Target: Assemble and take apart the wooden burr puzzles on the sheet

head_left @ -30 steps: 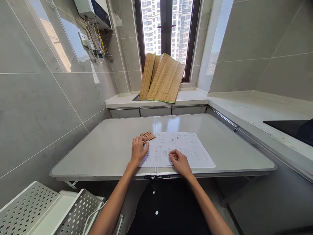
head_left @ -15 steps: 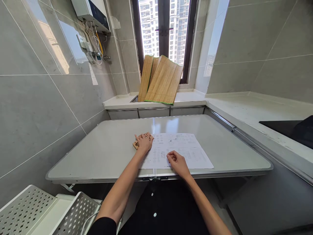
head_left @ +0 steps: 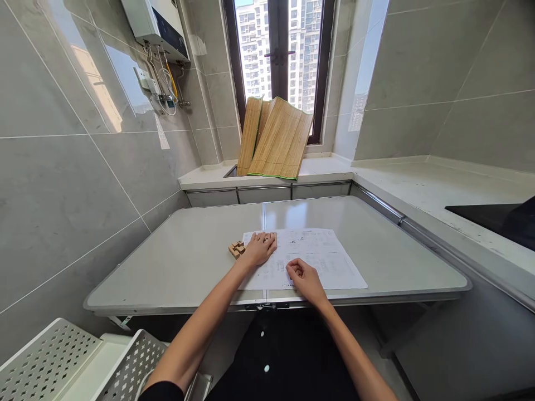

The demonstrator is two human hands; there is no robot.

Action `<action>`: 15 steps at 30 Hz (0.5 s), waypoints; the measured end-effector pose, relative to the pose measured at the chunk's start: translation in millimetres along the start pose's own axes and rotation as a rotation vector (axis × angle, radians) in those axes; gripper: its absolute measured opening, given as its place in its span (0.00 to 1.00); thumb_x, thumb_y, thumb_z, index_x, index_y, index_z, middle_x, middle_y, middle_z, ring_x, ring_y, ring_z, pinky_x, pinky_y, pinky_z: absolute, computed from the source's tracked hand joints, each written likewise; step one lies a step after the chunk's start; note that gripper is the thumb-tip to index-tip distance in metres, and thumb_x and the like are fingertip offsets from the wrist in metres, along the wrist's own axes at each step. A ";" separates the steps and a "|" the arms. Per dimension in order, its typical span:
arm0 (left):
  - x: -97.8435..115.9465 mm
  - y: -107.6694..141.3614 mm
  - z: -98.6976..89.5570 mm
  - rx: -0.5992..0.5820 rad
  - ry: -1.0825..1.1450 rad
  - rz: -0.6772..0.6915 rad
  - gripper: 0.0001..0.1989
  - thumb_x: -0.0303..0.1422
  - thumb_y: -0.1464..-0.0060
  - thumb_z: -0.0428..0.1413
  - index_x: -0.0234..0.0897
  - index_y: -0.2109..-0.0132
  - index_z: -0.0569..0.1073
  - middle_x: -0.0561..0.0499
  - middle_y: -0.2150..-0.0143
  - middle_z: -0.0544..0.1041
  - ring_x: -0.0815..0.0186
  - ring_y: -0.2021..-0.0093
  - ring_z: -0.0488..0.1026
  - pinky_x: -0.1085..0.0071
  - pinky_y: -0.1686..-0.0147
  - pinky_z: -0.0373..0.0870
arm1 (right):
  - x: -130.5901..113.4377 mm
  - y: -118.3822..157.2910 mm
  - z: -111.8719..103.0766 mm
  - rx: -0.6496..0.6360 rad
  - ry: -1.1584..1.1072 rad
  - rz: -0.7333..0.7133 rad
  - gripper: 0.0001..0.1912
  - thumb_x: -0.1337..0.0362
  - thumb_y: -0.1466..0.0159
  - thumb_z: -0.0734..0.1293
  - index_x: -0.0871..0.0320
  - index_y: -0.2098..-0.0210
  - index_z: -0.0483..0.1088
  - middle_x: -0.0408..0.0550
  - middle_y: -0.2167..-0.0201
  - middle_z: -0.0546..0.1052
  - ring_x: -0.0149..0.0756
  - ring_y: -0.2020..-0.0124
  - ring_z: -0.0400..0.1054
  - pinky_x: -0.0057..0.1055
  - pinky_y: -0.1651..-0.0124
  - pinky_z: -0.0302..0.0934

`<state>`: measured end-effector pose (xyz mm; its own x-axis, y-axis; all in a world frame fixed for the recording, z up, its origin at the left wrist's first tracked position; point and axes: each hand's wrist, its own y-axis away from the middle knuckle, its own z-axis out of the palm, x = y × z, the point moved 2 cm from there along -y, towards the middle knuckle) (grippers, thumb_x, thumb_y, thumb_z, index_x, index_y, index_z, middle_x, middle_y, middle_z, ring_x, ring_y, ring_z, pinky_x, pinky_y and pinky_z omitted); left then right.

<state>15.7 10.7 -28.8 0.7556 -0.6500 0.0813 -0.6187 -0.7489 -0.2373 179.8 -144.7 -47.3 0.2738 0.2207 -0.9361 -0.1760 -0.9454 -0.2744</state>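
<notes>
White table (head_left: 192,250) with one printed sheet (head_left: 324,264), two hands: left (head_left: 261,248) flat, right (head_left: 301,273) in narrow grip.

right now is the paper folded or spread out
Spread out: the paper lies flat on the table, most of its printed face showing, with the left hand over its far left part.

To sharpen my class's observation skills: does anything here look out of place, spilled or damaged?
The folded slatted mat stands tilted on the ledge before the window, an odd spot for it. Otherwise, nothing stands out: I see no spill or damage around the paper and wooden pieces.
</notes>
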 end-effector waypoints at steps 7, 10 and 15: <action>41.9 45.5 -4.6 0.073 0.129 0.163 0.26 0.46 0.35 0.53 0.49 0.33 0.66 0.43 0.36 0.70 0.53 0.33 0.64 0.55 0.34 0.58 | 3.5 -1.1 0.9 0.010 -0.005 -0.004 0.20 0.44 0.37 0.65 0.55 0.67 0.73 0.42 0.79 0.74 0.35 0.78 0.65 0.29 0.73 0.59; 59.0 70.8 -9.2 0.121 0.198 0.184 0.26 0.46 0.34 0.52 0.53 0.32 0.65 0.46 0.34 0.68 0.53 0.33 0.63 0.53 0.34 0.60 | 4.6 -0.6 0.7 0.024 0.002 -0.011 0.19 0.45 0.36 0.65 0.56 0.65 0.73 0.44 0.77 0.77 0.36 0.77 0.68 0.30 0.71 0.61; 76.0 100.8 -22.0 0.117 0.263 0.130 0.24 0.44 0.32 0.50 0.55 0.31 0.64 0.48 0.30 0.64 0.52 0.29 0.58 0.50 0.32 0.59 | 6.5 0.5 -0.5 0.078 0.033 -0.033 0.17 0.49 0.33 0.64 0.56 0.64 0.73 0.48 0.70 0.80 0.39 0.71 0.72 0.33 0.64 0.66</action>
<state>6.1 -117.0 -25.2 0.5812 -0.7615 0.2869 -0.6658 -0.6477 -0.3705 182.0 -143.8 -53.4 0.3119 0.2420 -0.9188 -0.2387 -0.9160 -0.3223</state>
